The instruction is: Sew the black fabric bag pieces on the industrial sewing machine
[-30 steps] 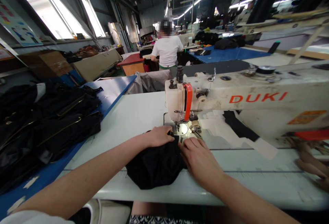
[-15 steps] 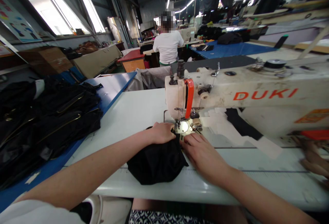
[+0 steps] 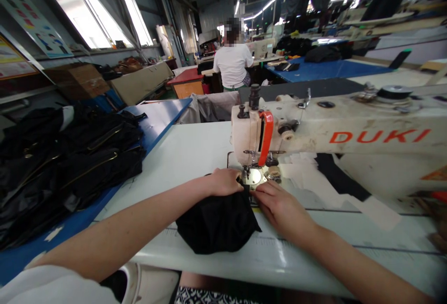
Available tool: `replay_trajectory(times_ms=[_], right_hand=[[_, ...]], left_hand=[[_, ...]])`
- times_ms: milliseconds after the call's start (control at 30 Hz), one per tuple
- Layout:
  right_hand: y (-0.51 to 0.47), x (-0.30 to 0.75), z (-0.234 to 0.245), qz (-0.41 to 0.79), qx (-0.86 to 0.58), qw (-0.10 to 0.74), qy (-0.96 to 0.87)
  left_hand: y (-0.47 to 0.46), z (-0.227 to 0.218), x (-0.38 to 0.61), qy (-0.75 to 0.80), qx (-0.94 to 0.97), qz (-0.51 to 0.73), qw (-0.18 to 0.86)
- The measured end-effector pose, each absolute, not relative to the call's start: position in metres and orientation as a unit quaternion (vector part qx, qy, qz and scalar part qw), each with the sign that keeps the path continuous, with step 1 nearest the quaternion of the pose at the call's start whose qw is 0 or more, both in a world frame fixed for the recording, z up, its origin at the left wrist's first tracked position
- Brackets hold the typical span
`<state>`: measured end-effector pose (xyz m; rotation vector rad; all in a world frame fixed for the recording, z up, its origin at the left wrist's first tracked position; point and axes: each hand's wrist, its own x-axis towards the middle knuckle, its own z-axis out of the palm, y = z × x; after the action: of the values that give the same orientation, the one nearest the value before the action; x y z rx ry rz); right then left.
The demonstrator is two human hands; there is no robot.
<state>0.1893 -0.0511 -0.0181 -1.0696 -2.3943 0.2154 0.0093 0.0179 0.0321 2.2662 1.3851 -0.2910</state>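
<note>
A crumpled piece of black fabric lies on the white table just in front of the needle of a cream sewing machine marked DUKI. My left hand is curled over the fabric's far edge and grips it beside the presser foot. My right hand rests on the table at the fabric's right edge, fingers pressed together and pinching the cloth close to the round needle plate.
A heap of black bags with gold zips covers the blue table at the left. White and black cut pieces lie under the machine arm. A person in a white shirt sits at a far table with their back turned.
Both hands stay on the black fabric at the needle. My left hand has crept slightly toward the presser foot. The view has shifted a little to the right and down.
</note>
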Motion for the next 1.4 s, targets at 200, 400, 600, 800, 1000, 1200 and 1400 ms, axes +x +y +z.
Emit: replay_trajectory(times_ms=[200, 400, 600, 800, 1000, 1200, 1400], right_hand=[[-0.05, 0.189, -0.02, 0.082, -0.388, 0.254, -0.882], [-0.048, 0.184, -0.019, 0.041, -0.397, 0.202, -0.895], [-0.048, 0.184, -0.022, 0.004, -0.39, 0.188, -0.901], [-0.049, 0.183, -0.018, 0.012, -0.397, 0.161, -0.904], [-0.048, 0.184, -0.018, 0.009, -0.388, 0.167, -0.906], [-0.042, 0.186, -0.019, -0.006, -0.388, 0.153, -0.909], [-0.029, 0.191, -0.021, -0.014, -0.403, 0.153, -0.902]], left_hand=[[0.018, 0.031, 0.011, 0.495, 0.835, -0.106, 0.216], [0.016, 0.028, 0.011, 0.498, 0.839, -0.102, 0.196], [0.006, 0.033, 0.007, 0.529, 0.842, -0.054, 0.089], [0.012, 0.04, 0.014, 0.534, 0.827, -0.123, 0.129], [0.023, 0.033, 0.011, 0.531, 0.814, -0.109, 0.208], [0.03, 0.026, 0.01, 0.523, 0.819, -0.066, 0.228], [0.046, 0.021, 0.013, 0.503, 0.827, -0.019, 0.252]])
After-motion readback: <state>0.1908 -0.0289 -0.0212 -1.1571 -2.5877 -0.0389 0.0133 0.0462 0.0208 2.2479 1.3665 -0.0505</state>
